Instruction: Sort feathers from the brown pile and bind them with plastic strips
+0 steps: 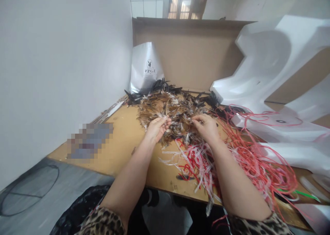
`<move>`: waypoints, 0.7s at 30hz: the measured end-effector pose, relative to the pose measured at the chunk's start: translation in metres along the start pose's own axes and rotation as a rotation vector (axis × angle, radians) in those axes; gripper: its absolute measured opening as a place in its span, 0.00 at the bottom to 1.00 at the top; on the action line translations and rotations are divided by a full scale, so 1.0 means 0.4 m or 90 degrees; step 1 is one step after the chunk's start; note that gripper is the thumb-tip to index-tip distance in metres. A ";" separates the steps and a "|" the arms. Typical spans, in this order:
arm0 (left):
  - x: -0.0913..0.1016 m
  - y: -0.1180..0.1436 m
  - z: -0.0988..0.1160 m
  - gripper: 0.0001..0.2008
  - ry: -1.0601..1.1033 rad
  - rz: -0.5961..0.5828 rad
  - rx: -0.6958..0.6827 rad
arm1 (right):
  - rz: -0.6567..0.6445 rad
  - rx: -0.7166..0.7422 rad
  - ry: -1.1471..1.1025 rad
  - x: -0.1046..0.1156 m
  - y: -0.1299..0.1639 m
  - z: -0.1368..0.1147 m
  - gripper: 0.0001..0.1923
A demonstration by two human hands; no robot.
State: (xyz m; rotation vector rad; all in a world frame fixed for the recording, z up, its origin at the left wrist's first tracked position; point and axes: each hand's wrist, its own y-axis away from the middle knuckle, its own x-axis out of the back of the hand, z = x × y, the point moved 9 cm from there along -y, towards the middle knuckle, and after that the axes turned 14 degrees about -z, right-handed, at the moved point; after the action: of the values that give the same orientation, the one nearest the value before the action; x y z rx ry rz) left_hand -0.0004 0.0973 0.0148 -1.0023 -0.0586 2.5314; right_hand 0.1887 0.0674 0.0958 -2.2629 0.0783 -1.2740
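Feathers (170,113), brown and black pile, lie at centre of wooden table (123,142), at 12 o'clock from both hands. Left hand (157,127) has fingers curled together, tips pinching few feathers at pile edge. Right hand (206,125) has fingers bent, tips pressed on small tuft. Red and white plastic strips (242,159) lie tangled at 4 o'clock, touching pile. Risk: strips catch right wrist and drag feathers off table edge; light feathers slip from loose pinch. White bag (145,70) stands at 11 o'clock.

A plain white wall (59,56) flanks the brown wooden worktop (123,138); a wood-framed window (187,4) glows beyond a tall cardboard sheet (190,53).
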 end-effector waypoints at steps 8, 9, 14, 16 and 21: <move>0.002 -0.001 0.007 0.09 0.009 0.004 -0.016 | -0.285 0.162 -0.025 -0.141 0.032 -0.167 0.09; 0.001 -0.001 0.009 0.09 0.009 0.003 -0.019 | -0.310 0.167 0.006 -0.164 0.042 -0.187 0.11; 0.001 0.000 0.012 0.09 0.014 0.004 -0.021 | -0.312 0.124 0.153 -0.234 0.067 -0.220 0.13; 0.004 0.000 0.012 0.09 0.016 0.007 -0.020 | -0.308 0.105 0.101 -0.238 0.064 -0.209 0.09; 0.008 -0.003 0.014 0.09 0.022 -0.003 -0.019 | -0.259 -0.004 -0.399 -0.185 0.029 -0.114 0.10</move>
State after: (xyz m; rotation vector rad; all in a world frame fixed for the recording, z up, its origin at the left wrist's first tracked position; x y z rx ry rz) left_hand -0.0057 0.1003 0.0172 -1.0565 -0.0887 2.5149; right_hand 0.1133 0.0603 0.0514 -2.6610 -0.6294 -0.6740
